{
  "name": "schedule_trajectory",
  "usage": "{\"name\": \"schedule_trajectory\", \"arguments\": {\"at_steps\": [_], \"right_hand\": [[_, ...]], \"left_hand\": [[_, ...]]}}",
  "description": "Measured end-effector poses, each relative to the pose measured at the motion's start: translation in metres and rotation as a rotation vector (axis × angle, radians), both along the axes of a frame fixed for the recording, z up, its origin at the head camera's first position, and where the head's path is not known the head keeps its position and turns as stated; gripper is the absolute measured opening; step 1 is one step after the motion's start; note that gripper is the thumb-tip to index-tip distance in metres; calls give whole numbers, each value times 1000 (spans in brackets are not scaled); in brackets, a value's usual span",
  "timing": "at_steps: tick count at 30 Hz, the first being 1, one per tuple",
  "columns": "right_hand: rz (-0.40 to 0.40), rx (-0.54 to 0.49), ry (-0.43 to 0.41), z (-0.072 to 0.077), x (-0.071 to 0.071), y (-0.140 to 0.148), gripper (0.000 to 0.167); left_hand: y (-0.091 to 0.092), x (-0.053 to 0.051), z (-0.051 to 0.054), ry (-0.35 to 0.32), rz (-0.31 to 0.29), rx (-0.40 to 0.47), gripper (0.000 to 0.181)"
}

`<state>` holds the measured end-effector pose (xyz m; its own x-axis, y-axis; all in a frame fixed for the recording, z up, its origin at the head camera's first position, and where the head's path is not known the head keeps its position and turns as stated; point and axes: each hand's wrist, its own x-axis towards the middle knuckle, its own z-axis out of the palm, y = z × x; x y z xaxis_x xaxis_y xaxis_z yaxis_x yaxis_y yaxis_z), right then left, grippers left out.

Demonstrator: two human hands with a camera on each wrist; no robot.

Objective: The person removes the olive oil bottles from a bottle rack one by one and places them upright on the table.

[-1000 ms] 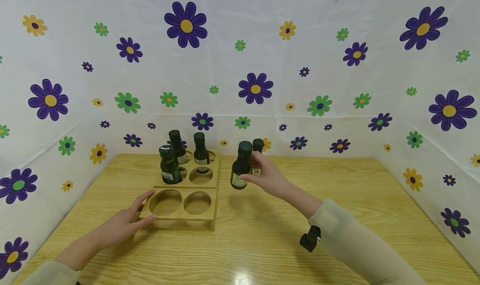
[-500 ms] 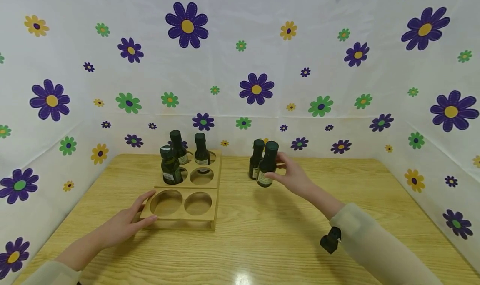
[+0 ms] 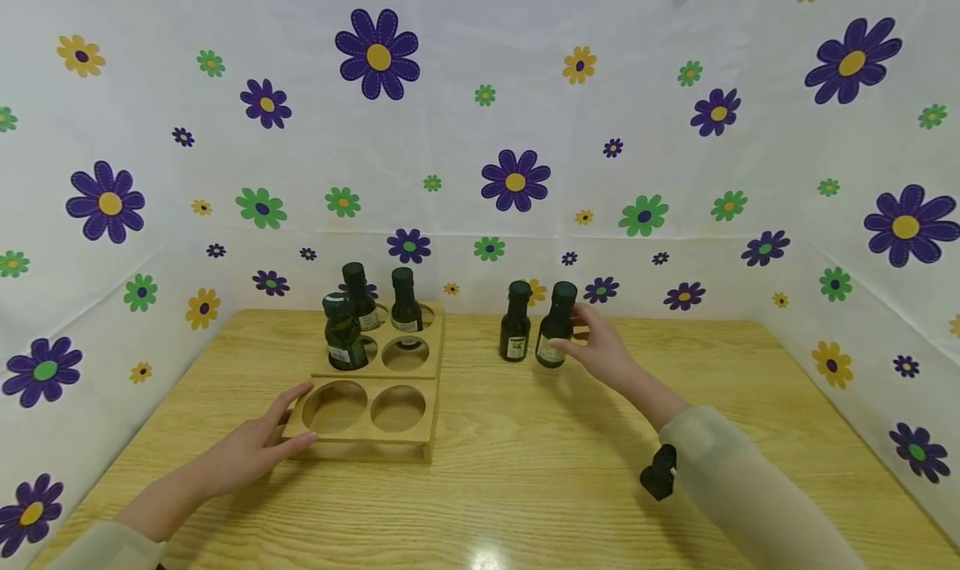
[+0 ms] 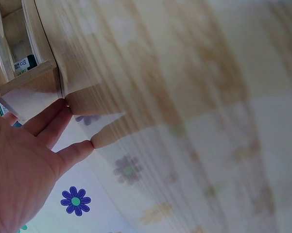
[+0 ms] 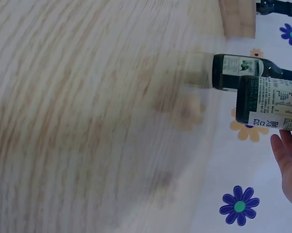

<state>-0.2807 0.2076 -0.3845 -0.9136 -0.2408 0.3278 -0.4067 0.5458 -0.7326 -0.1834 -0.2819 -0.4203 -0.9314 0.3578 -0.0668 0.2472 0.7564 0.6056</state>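
Observation:
My right hand (image 3: 603, 355) holds a dark green glass bottle (image 3: 557, 337) upright, thumb on the near side and fingers behind. In the right wrist view this bottle (image 5: 269, 102) has a pale printed label; whether its base touches the table I cannot tell. Just left of it a similar bottle (image 3: 515, 330) stands on the table. My left hand (image 3: 243, 452) rests at the front-left corner of a stepped wooden bottle rack (image 3: 432, 403), thumb along the front edge. Its fingers (image 4: 51, 121) look nearly straight in the left wrist view.
On the rack's rear tier sit a squat dark bottle (image 3: 343, 337) and two slimmer bottles, one a slim bottle (image 3: 406, 303). Round holes show in both tiers. White flowered cloth (image 3: 480, 137) walls the wooden table (image 3: 480, 487) at the back and sides.
My right hand has carried its bottle rightward, past the front of the standing bottle, to that bottle's right side, and lower. My left hand has stayed at the rack.

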Motion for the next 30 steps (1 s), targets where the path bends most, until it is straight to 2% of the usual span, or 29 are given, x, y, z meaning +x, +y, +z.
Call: {"name": "schedule_trajectory", "arguments": {"at_steps": [17,30], "right_hand": [[-90,-3,-35,-20,-24,0,46],[-82,9,-66,-28,-28,0,45]], "left_hand": [[-1,0,-2,-9,-1,9,75],[-1,-1,-3,-9,3,4,76]]}}
